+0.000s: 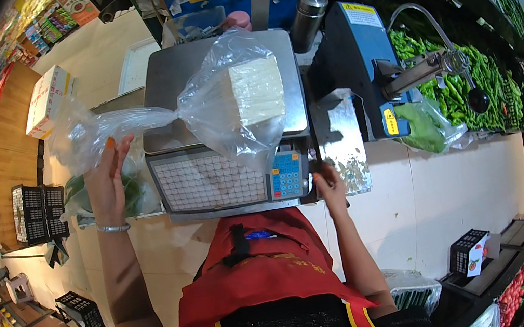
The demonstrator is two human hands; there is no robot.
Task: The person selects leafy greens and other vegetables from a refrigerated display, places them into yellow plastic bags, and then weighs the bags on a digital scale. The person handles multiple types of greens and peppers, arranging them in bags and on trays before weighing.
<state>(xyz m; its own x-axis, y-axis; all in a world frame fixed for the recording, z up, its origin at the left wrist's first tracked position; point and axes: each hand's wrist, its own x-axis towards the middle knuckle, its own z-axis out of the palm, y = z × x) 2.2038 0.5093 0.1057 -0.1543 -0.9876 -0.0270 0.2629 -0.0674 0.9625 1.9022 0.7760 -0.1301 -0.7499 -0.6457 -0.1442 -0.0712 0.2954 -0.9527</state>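
Note:
A clear plastic bag with a pale rectangular block [257, 90], seemingly tofu, lies on the metal pan [164, 76] of a weighing scale. Its neck is drawn tight and the loose end trails left. My left hand [109, 176], with a bracelet at the wrist, is raised under that loose end; whether the fingers pinch the plastic is unclear. Below the pan is the scale's key panel [212, 179] with a blue keypad [287, 175]. My right hand [330, 184] is at the scale's right front edge, fingers bent, partly in shadow; what it touches cannot be made out.
A blue bag-sealing machine [363, 68] with a metal arm stands right of the scale, beside green peppers [457, 89] and a bagged green vegetable [422, 126]. A steel flask [309, 20] stands behind. Bagged greens [134, 192] lie left; a white carton [49, 101] and black crates [40, 212] are farther left.

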